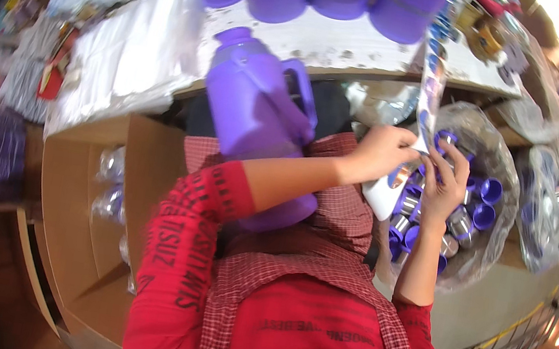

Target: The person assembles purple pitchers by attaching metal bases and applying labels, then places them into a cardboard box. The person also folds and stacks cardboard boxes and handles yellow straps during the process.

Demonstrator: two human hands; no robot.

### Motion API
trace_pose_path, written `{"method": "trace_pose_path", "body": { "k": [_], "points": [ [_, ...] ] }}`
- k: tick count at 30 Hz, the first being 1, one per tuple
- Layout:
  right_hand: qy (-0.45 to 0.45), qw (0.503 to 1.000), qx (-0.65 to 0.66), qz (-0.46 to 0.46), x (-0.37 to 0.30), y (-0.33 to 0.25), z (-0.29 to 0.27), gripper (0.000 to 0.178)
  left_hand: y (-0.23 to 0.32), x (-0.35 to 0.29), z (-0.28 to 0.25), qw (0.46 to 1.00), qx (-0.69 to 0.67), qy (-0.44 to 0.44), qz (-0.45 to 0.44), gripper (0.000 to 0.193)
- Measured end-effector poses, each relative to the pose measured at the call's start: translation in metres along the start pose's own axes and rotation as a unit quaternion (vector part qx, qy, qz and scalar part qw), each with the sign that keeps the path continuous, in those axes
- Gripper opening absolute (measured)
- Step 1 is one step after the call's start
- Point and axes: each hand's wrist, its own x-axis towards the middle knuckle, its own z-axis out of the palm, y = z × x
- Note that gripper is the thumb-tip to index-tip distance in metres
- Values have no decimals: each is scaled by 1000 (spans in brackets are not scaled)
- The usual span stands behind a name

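Head view shows me the left hand (376, 156) and right hand (445, 187) pinching a glossy printed strip (431, 78) right of centre, which uneven pulling could tear, while the purple handled jug (241, 104) leans mid-frame against the checked apron (342, 212), where I judge shifting posture might topple it.

left hand (381, 155): pinching, forearm (296, 183) slanting rightward | right hand (447, 187): pinching, forearm (421, 263) upright | hands close together
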Motion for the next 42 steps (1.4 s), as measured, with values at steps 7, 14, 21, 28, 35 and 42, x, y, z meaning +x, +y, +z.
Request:
{"method": "trace_pose_path", "body": {
  "k": [7,14,21,28,35,42],
  "points": [
    [22,997,10,-72,-13,-3,7,14,0,-5,12,985,-157,35,-64,37],
    [-65,983,-98,-140,-58,-55,-38,18,26,-105,-26,987,-13,50,154,62],
    [-243,610,688,307,-77,-119,-48,23,-22,-226,-77,955,-216,199,27,38],
    [-338,603,599,404,-83,-147,40,7,-49,-261,-68,916,-314,248,33,97],
    [-277,830,408,260,-82,-148,55,12,-47,-262,-71,929,-134,343,-41,58],
    [-278,806,433,293,-84,-135,73,12,-52,-254,-79,933,-118,336,-55,63]
  ]
}}
